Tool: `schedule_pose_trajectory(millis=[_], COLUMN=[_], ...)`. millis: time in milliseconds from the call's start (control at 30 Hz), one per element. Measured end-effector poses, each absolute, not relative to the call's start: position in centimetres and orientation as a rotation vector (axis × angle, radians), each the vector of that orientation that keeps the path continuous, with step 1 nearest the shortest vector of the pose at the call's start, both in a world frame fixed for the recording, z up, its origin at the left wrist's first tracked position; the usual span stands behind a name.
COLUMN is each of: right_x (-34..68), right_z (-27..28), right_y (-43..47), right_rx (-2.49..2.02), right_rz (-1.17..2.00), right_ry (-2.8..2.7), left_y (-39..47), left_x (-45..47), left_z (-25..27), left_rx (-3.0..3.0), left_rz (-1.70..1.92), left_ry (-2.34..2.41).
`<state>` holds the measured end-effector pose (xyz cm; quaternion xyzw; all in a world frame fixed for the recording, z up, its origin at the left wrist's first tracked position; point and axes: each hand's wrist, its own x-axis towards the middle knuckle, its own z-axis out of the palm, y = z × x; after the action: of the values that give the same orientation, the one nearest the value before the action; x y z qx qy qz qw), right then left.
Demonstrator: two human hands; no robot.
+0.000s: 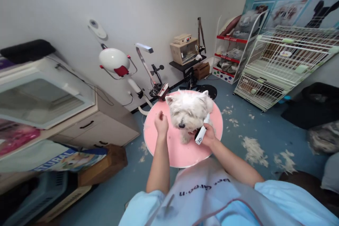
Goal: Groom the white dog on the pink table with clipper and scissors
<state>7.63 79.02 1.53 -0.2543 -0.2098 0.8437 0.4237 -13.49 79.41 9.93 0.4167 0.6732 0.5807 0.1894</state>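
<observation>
A white, shaggy dog [186, 107] is on a round pink table [180, 155], its head lowered and turned toward me. My right hand [210, 135] is wrapped round a white hair clipper [201, 135] with a dark paw-like mark near its lower end. The clipper's upper end is against or just beside the fur at the side of the dog's face. My left hand [161, 123] is raised over the table to the left of the dog's head, apart from it. Its fingers are curled closed, and whatever may be in them is too small to make out.
Clumps of cut fur [254, 151] lie on the blue floor at the right. A wire cage [286, 60] and a shelf rack [235, 47] stand behind. A white-and-red stand dryer [114, 60] is behind the table, and a cabinet [97, 127] is at the left.
</observation>
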Motion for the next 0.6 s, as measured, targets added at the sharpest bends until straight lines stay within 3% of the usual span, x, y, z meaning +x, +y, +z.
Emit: schedule_pose_trajectory(millis=[67, 133, 233, 333, 600], right_x=[6.8, 6.1, 5.3, 4.8, 5.3], right_z=[1.4, 1.3, 1.3, 1.2, -2.8], right_y=[78.5, 78.2, 77.9, 77.6, 74.4], right_rx=[-0.584, -0.545, -0.519, -0.493, -0.743], right_rz=[2.175, 2.196, 2.175, 2.184, 2.205], right_ry=[-0.438, -0.408, -0.375, -0.382, -0.414], left_y=[79.5, 80.3, 82.4, 83.4, 77.9], left_x=[-13.0, -10.5, -6.4, -6.3, -16.4], left_z=[13.1, 16.3, 18.4, 16.9, 10.0], left_rx=[1.226, 1.63, 2.09, 2.153, 1.847], left_rz=[1.895, 1.792, 1.09, 0.514, 0.801], left_ry=[1.987, 1.84, 1.748, 1.869, 1.837])
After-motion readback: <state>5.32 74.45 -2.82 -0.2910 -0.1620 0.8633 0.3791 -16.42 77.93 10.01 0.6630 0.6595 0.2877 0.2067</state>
